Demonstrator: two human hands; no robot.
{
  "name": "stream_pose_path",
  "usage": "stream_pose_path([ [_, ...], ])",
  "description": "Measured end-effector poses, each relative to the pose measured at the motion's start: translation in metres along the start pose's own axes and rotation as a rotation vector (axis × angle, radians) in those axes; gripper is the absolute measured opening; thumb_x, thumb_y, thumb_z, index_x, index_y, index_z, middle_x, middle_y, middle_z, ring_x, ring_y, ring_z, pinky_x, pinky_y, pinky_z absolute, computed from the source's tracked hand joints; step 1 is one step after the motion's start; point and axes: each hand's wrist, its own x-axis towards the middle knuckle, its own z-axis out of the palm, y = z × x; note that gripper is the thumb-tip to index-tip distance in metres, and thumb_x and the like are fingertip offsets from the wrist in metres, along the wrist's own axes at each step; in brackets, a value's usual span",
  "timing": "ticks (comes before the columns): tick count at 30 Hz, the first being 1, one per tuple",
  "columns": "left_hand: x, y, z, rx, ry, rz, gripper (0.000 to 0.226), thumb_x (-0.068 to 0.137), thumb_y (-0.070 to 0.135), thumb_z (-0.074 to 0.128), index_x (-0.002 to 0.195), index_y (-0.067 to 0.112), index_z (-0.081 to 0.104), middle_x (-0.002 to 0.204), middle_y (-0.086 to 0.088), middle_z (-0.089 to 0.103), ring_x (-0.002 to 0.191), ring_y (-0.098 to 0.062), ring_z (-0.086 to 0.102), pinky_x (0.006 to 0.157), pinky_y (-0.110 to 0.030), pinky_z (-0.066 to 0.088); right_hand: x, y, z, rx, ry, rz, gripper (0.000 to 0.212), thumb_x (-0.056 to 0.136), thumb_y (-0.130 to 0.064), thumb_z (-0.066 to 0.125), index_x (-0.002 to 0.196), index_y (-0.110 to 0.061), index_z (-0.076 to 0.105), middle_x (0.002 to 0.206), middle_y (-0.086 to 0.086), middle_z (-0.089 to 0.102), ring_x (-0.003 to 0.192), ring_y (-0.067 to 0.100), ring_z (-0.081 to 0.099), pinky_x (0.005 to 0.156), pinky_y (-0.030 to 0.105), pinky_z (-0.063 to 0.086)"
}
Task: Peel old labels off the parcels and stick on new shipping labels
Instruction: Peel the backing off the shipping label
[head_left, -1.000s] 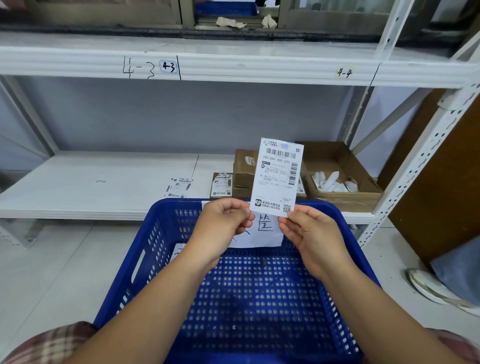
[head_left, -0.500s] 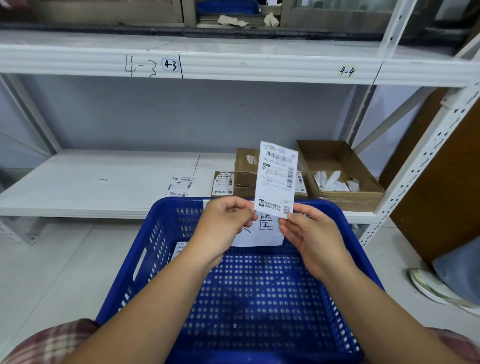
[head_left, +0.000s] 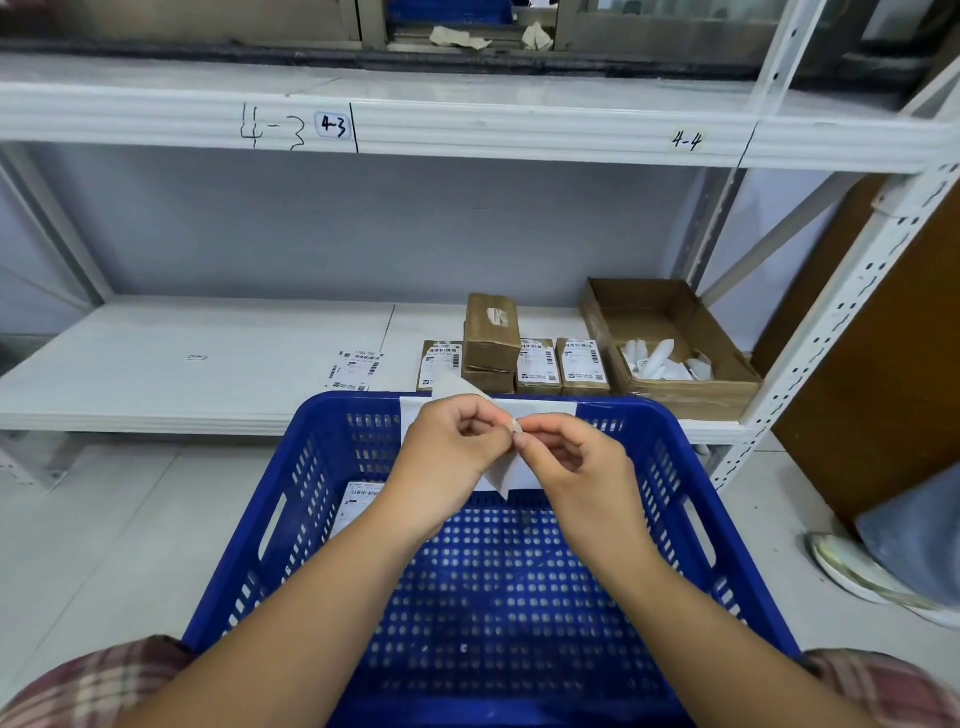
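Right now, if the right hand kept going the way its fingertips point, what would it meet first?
The right hand points toward the left hand. It pinches the label now, so it would meet that hand's fingertips first, apparently at the same depth.

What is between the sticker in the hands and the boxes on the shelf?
Only the far rim of the blue basket lies between the label and the parcels; above it, nothing visible blocks.

White steel shelving (head_left: 182, 364), marked 4-3 and 4-4, stood against a pale grey wall (head_left: 363, 223) on a light tiled floor (head_left: 104, 519), beside a brown wooden panel (head_left: 883, 364).
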Motion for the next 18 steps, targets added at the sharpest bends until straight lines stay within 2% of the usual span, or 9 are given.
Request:
stream_pose_path([
  [2,0.0,-0.001,-0.001,0.052,-0.014,0.033,0.011,0.083,0.007,0.065,0.077,0.015,0.07,0.074,0.001,0.068,0.072,-0.008,0.061,0.072,-0.021,0.049,0.001,0.0,-0.001,0.011,0.007,0.002,0.014,0.09,-0.018,0.067,0.087,-0.032,0.069,0.081,-0.014,0.071,0.081,-0.004,0.065,0.073,0.01,0.05],
  [6,-0.001,-0.003,0.0,0.149,-0.048,0.089,0.006,0.084,0.012,0.066,0.08,0.015,0.07,0.076,0.001,0.068,0.071,-0.007,0.06,0.069,-0.019,0.049,0.004,0.002,-0.003,0.017,0.024,0.03,0.019,0.092,-0.015,0.063,0.081,-0.029,0.07,0.076,-0.013,0.071,0.077,0.001,0.066,0.071,0.015,0.053],
  [10,-0.001,-0.001,0.003,0.102,-0.034,0.025,0.012,0.085,0.007,0.059,0.078,0.013,0.066,0.075,0.0,0.066,0.07,-0.01,0.059,0.067,-0.019,0.047,0.006,0.003,-0.004,0.105,0.044,0.132,0.017,0.093,-0.012,0.059,0.083,-0.018,0.072,0.077,-0.002,0.072,0.072,0.007,0.065,0.07,0.022,0.052],
  [14,-0.002,0.004,0.003,-0.355,-0.038,-0.199,0.022,0.093,0.004,0.045,0.078,0.012,0.059,0.071,-0.005,0.059,0.06,-0.015,0.05,0.056,-0.022,0.038,0.012,0.003,-0.008,0.282,0.123,0.324,0.018,0.096,-0.013,0.056,0.086,-0.012,0.072,0.078,0.003,0.071,0.074,0.01,0.062,0.069,0.025,0.048],
  [18,0.0,0.004,0.003,-0.732,-0.005,-0.36,0.021,0.093,0.011,0.04,0.081,0.011,0.057,0.068,-0.001,0.062,0.05,-0.014,0.046,0.047,-0.022,0.033,0.016,0.003,-0.011,0.402,0.179,0.472,0.018,0.096,-0.015,0.057,0.086,-0.015,0.071,0.078,0.002,0.066,0.074,0.012,0.058,0.068,0.025,0.047],
])
